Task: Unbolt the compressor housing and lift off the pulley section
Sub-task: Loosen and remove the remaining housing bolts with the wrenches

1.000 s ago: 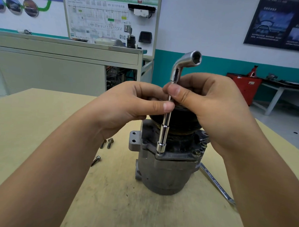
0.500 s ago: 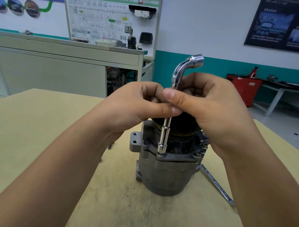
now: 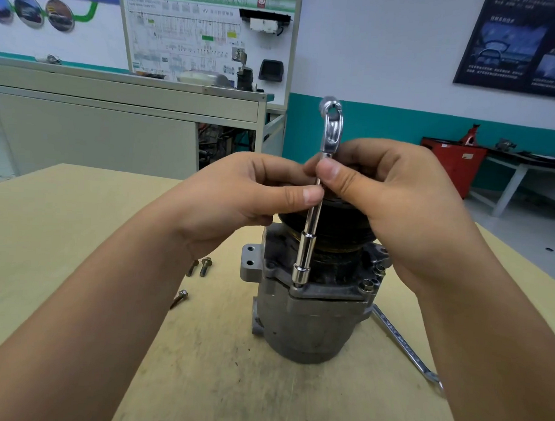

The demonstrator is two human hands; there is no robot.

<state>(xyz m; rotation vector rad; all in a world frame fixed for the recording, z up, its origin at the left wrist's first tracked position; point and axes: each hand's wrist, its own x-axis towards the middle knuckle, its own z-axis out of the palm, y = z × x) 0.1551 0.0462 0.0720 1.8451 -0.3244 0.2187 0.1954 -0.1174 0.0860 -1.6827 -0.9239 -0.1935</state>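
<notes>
A grey compressor housing (image 3: 306,326) stands upright on the wooden table, its black pulley section (image 3: 335,232) on top. A chrome L-shaped socket wrench (image 3: 304,253) stands almost upright with its lower socket seated on a bolt at the flange's front left. My left hand (image 3: 238,199) and my right hand (image 3: 394,196) both pinch the wrench's shaft between thumb and fingers, just below its bent upper end. Two bolts (image 3: 371,279) still sit in the flange's right side. My right hand hides part of the pulley.
Three loose bolts (image 3: 200,267) lie on the table (image 3: 78,220) left of the compressor. A combination spanner (image 3: 404,343) lies at its right, partly under my right forearm. A grey cabinet (image 3: 114,123) and a red box (image 3: 453,164) stand beyond the table.
The wrench has turned about its shaft: its bent upper end, which pointed right a second ago, now faces toward or away from me. Both hands stay on the shaft.
</notes>
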